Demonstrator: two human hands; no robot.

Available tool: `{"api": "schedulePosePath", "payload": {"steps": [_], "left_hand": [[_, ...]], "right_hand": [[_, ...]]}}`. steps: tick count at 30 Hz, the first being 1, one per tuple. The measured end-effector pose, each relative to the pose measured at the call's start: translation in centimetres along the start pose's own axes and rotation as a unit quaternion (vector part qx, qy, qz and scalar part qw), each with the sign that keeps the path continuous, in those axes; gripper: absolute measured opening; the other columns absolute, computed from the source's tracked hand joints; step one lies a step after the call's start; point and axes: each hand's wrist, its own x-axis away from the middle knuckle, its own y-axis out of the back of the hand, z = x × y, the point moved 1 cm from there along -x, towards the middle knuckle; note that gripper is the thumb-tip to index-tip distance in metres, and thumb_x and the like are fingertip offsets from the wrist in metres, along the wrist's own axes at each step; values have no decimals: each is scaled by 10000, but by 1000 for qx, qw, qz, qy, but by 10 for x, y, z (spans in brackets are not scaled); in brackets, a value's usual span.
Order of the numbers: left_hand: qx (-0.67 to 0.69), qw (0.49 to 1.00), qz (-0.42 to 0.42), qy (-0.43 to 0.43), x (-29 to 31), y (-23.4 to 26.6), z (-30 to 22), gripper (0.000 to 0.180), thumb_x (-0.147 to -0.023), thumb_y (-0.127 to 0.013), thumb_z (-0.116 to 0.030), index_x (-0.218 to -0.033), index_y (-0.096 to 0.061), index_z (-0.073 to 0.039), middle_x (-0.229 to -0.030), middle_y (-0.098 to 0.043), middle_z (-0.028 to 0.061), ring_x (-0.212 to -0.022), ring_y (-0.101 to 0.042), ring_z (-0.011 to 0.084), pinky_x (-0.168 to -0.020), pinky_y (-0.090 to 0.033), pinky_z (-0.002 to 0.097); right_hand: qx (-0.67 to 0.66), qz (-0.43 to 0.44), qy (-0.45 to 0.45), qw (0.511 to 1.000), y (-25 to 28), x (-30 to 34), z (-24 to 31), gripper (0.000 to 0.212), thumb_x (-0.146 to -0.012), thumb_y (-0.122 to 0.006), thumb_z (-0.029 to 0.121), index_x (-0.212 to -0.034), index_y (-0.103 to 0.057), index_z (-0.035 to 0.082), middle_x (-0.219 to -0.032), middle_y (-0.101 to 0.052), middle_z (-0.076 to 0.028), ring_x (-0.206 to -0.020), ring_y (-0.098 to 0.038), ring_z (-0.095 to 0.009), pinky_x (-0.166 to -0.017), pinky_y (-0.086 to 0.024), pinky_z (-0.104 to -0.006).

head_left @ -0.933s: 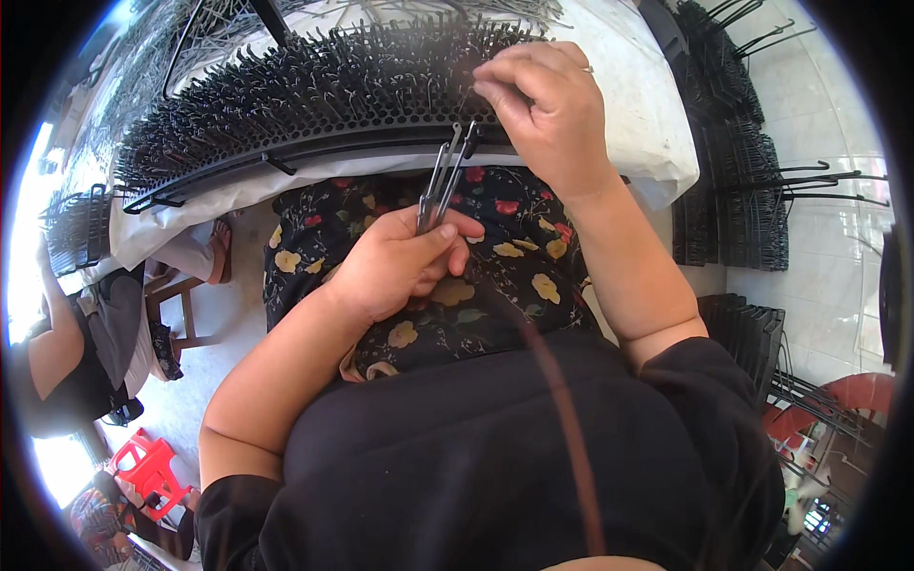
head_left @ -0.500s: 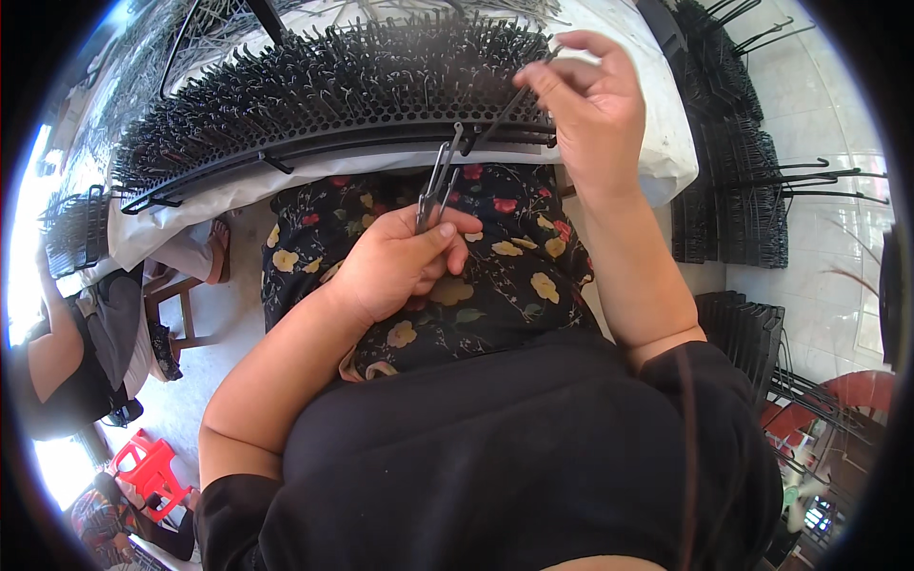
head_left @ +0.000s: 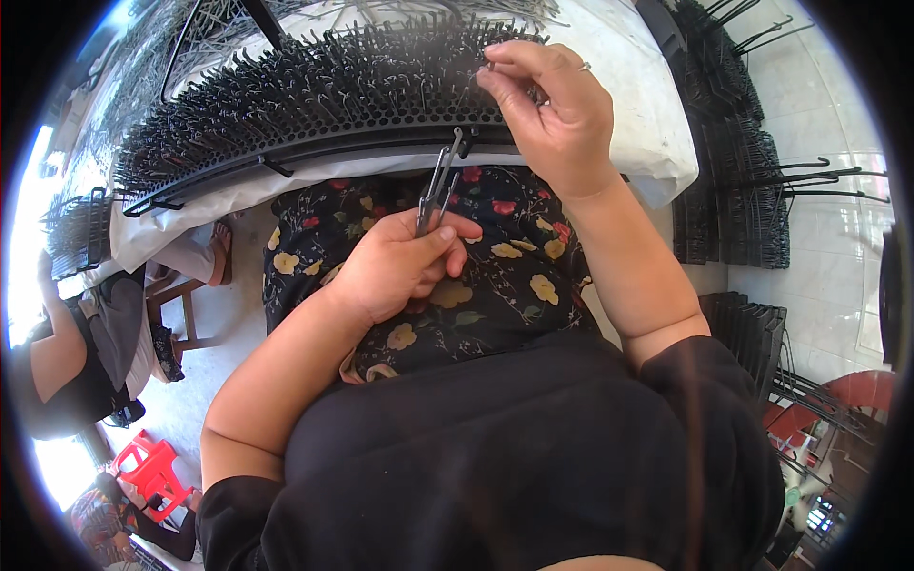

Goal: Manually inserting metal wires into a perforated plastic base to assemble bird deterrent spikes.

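Low on my lap, my left hand (head_left: pixel 405 262) is closed around a few thin dark metal rods (head_left: pixel 439 188), their ends fanned upward past the thumb. My right hand (head_left: pixel 557 119) is raised over the right end of a long black perforated rack (head_left: pixel 381 133). Its thumb and forefinger are pinched together among the upright hooked rods (head_left: pixel 286 90) that crowd the rack. A thin dark rod seems to be in that pinch, though most of it blends into the rods behind.
The rack rests on a white-covered table (head_left: pixel 638 114), with loose metal rods (head_left: pixel 314 17) heaped behind it. Stacks of black racks (head_left: pixel 728 181) stand at right, long hooked bars (head_left: pixel 819 176) sticking out. At left are another person's arm (head_left: pixel 57 352) and a red plastic stool (head_left: pixel 152 471).
My right hand has moved left with a thin rod, from the rack's right end to over its rows of hooked rods. My left hand has stayed in place with its rods.
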Motion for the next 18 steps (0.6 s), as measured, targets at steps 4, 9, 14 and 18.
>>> {"api": "schedulePosePath", "payload": {"steps": [4, 9, 14, 18], "left_hand": [[4, 1000, 5, 0, -1, 0, 0, 231, -1008, -417, -120, -1147, -574, -20, -786, -529, 6, -503, -309, 19, -425, -230, 179], [20, 1000, 21, -5, 2, 3, 0, 241, -1012, -413, -126, -1158, -571, -18, -793, -539, 12, -501, -307, 18, -427, -231, 176], [17, 998, 61, -15, 3, -1, -1, 247, -1010, -408, -114, -1178, -558, -15, -794, -548, 15, -499, -312, 15, -425, -234, 171], [-5, 999, 44, -4, 3, 1, -1, 245, -1009, -408, -113, -1177, -556, -15, -792, -547, 11, -505, -320, 15, -425, -240, 172]], "right_hand": [[171, 39, 87, 981, 3, -2, -6, 250, -789, -730, -22, -1018, -676, 62, -867, -675, -41, -733, -607, -119, -608, -462, -197], [8, 64, -108, 992, 3, 10, 21, 183, -830, -717, 37, -1009, -677, 37, -910, -693, -36, -753, -595, -75, -632, -448, -199], [-424, 179, -445, 768, 3, 20, 34, 178, -845, -682, 15, -1016, -641, -7, -887, -704, -89, -744, -614, -66, -630, -456, -161], [-307, -21, -385, 870, 20, 9, 13, 180, -836, -694, 17, -987, -595, 12, -805, -700, -72, -658, -618, -91, -565, -458, -180]]}}
